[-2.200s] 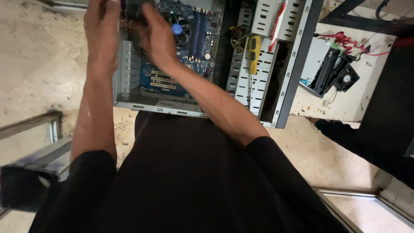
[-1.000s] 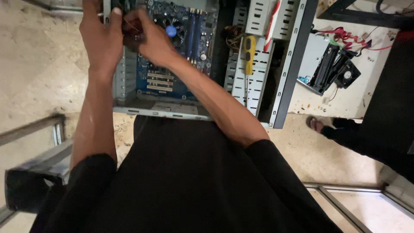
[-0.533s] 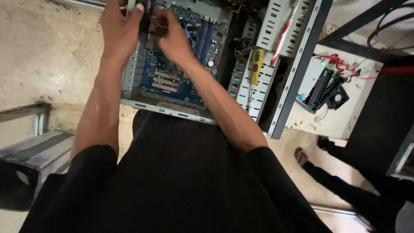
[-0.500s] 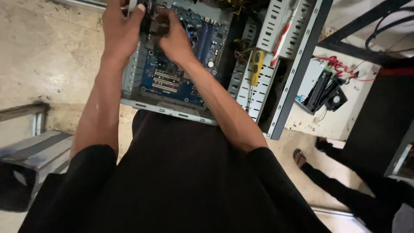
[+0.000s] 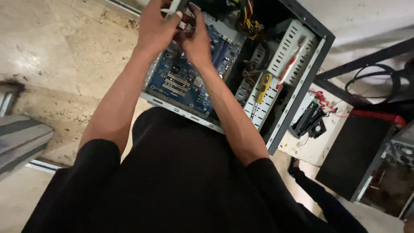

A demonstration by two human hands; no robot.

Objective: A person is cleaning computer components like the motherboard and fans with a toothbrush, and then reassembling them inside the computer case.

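Observation:
An open computer case [image 5: 297, 92] lies on the floor with a blue motherboard [image 5: 185, 82] inside. My left hand [image 5: 157, 28] and my right hand [image 5: 198, 36] are together at the far left end of the board. Both pinch a small part [image 5: 183, 21] between their fingers; the hands hide most of it, so I cannot tell what it is. A yellow-handled screwdriver [image 5: 263, 88] and a red-and-white tool [image 5: 290, 69] rest on the white drive cage [image 5: 286, 47] to the right of the board.
Bundled cables [image 5: 248, 15] hang at the case's far end. Right of the case sit a small black part with red wires [image 5: 312, 118], a black metal frame [image 5: 366, 58] and a dark box [image 5: 358, 157]. Another person's leg [image 5: 319, 196] is at lower right. Grey steps [image 5: 19, 140] stand at left.
The view has swung so the case now sits higher and tilted. Both hands stayed together at the board's far left end, working the small part.

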